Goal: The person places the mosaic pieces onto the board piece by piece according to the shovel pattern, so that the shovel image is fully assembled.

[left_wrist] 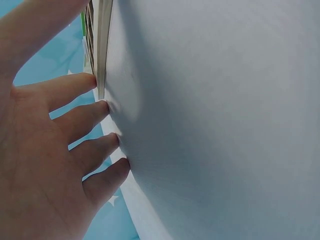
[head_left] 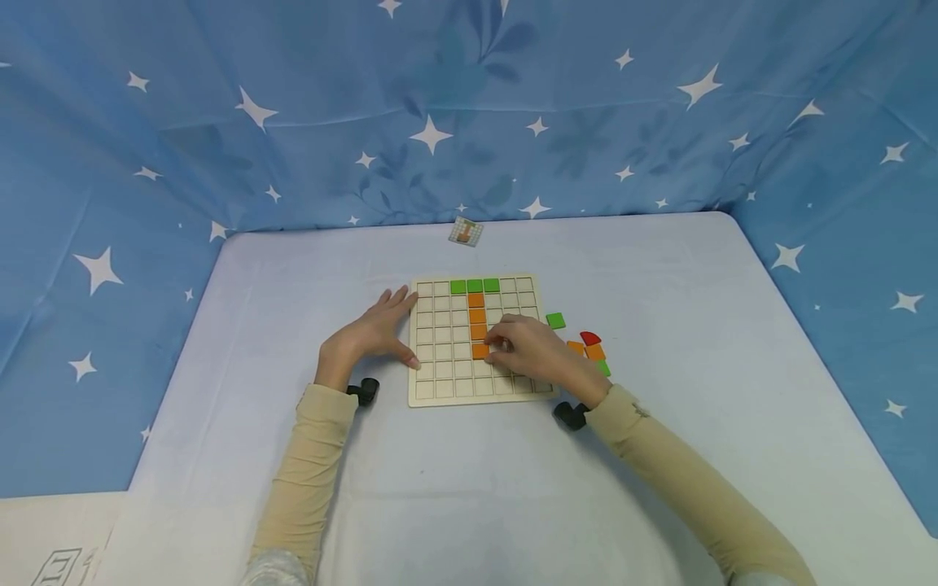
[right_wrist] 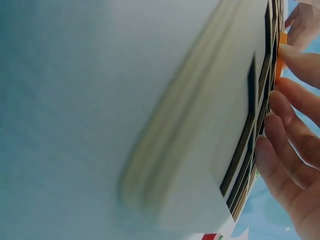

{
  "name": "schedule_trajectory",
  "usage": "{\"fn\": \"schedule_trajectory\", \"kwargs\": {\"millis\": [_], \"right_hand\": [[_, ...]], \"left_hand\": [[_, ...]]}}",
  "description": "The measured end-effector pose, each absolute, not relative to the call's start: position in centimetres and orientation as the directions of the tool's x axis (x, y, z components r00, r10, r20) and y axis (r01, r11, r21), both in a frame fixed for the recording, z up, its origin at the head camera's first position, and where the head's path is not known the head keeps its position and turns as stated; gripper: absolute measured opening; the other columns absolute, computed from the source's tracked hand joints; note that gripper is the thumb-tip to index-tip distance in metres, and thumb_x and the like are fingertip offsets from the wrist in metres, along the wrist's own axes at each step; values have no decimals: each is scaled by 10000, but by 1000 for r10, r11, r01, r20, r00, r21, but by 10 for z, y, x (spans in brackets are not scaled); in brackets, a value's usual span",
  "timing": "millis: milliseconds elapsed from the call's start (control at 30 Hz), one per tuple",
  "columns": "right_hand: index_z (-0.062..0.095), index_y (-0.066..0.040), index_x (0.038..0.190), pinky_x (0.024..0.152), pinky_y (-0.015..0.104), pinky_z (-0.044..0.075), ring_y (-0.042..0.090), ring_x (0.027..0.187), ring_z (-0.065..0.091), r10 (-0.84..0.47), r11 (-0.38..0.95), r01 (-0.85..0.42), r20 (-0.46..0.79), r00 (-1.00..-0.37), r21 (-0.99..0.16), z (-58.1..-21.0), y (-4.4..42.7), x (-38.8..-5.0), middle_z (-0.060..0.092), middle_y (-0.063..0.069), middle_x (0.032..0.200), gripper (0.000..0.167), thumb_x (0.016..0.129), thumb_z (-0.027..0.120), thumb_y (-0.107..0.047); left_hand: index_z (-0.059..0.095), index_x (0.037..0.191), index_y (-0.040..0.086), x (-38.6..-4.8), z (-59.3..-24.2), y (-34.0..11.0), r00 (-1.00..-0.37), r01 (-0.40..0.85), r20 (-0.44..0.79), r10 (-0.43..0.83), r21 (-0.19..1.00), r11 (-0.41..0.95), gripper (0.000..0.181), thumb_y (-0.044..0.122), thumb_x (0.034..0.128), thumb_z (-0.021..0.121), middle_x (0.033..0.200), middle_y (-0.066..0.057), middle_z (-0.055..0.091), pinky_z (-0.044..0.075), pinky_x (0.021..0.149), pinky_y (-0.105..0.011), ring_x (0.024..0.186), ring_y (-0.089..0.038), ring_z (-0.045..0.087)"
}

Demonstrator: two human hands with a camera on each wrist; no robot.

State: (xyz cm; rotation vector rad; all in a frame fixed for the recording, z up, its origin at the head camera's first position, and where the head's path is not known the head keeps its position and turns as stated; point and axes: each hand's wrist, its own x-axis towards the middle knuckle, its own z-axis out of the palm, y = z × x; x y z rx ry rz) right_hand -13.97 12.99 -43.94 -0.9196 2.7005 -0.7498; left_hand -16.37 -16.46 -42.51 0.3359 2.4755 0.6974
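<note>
A wooden grid board (head_left: 444, 390) lies flat on the table. Three green square tiles (head_left: 475, 286) sit side by side in its top row, and orange square tiles (head_left: 477, 316) run down a column below the middle one. At the lower end of that column, my right hand (head_left: 535, 348) pinches an orange tile (right_wrist: 280, 60) between thumb and forefinger; its other fingertips rest on the board. My left hand (head_left: 370, 332) is spread at the board's left side, thumb and forefinger touching the edge (left_wrist: 102, 50).
Right of the board lie a loose green tile (head_left: 555, 321), a red quarter-round piece (head_left: 589, 338) and a few orange tiles (head_left: 595, 352) beside another green one (head_left: 604, 368). A small pattern card (head_left: 466, 231) lies at the back, before the blue star curtain (head_left: 322, 138).
</note>
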Motion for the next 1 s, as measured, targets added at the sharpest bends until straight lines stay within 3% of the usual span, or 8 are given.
{"fn": "schedule_trajectory", "kwargs": {"millis": [633, 1000], "right_hand": [[771, -67, 1053, 739, 302, 562, 165, 828, 646, -602, 687, -538, 33, -798, -490, -438, 136, -139, 719, 39, 945, 202, 891, 820, -178], [768, -58, 1092, 728, 323, 562, 167, 849, 649, -550, 724, -479, 5, -835, -497, -431, 161, -131, 728, 41, 1001, 222, 900, 799, -165]], "left_hand": [[122, 1668, 109, -164, -424, -162, -822, 91, -433, 371, 543, 835, 1240, 285, 750, 937, 1744, -110, -28, 71, 1282, -600, 1601, -352, -99], [135, 1667, 111, -163, -425, -164, -830, 83, -427, 358, 540, 837, 1241, 271, 739, 943, 1745, -105, -17, 77, 1282, -594, 1602, -347, -92]]}}
